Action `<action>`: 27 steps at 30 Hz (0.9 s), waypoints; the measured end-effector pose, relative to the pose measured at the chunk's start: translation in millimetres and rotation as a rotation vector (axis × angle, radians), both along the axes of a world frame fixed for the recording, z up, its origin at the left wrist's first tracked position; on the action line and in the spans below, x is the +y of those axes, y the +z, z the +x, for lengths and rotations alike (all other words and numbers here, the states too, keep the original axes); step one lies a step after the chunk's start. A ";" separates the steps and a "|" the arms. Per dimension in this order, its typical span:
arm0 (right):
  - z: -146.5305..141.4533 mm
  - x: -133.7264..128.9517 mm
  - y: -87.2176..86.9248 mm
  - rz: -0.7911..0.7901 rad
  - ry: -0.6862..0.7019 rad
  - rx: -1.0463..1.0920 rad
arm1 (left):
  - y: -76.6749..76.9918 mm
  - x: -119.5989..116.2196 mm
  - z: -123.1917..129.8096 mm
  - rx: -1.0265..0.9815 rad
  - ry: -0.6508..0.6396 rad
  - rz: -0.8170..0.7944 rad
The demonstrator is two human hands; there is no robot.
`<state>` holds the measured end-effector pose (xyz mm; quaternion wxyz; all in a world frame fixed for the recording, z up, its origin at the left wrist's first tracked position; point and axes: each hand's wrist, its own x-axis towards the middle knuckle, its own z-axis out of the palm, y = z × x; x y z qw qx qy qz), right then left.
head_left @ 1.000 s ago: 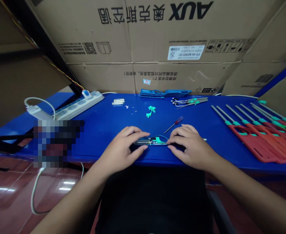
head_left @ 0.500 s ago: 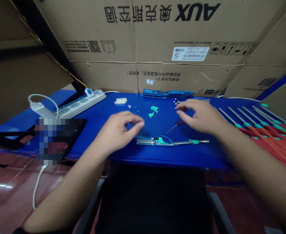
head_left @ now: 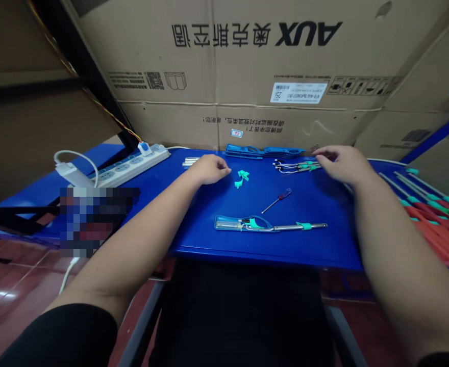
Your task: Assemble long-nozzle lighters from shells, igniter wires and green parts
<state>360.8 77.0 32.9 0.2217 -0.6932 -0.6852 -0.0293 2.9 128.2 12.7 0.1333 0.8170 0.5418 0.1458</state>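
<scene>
My left hand [head_left: 209,169] rests on the blue table top [head_left: 194,239], fingers loosely curled, with nothing visible in them. It stands just right of several short metal tubes [head_left: 191,161] and left of a teal plastic piece [head_left: 241,178]. My right hand [head_left: 341,164] lies flat with its fingertips next to a bundle of wired metal rods with teal fittings [head_left: 297,166]. Nearer me, a partly assembled long-nosed lighter [head_left: 270,225] lies on its side with its blue-loop wire showing. A small red-handled screwdriver [head_left: 277,200] lies above it.
Blue plastic lighter shells [head_left: 265,151] lie along the table's back edge, before cardboard AUX cartons [head_left: 255,76]. A white power strip [head_left: 130,165] sits back left. Red lighters with teal trim [head_left: 439,234] lie at the right, partly behind my right arm. A pixelated patch [head_left: 98,221] covers the left table edge.
Both hands have moved away from the lighter towards the table's back edge. My right hand has reached the wired rods, and my left hand has moved up beside the metal tubes.
</scene>
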 end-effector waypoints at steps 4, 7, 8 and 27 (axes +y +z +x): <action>3.0 22.9 -6.7 -0.038 -0.033 -0.079 | -1.5 5.9 -4.8 -0.023 0.068 -0.008; -23.8 50.7 -9.6 -0.075 0.056 -0.170 | -1.1 7.4 -5.0 -0.039 0.106 0.041; -33.3 60.3 -9.8 -0.089 0.082 -0.207 | -0.6 7.2 -6.0 -0.043 0.119 0.062; -14.0 85.6 -4.9 -0.047 0.007 -0.488 | 5.5 3.6 -9.6 -0.073 0.104 0.193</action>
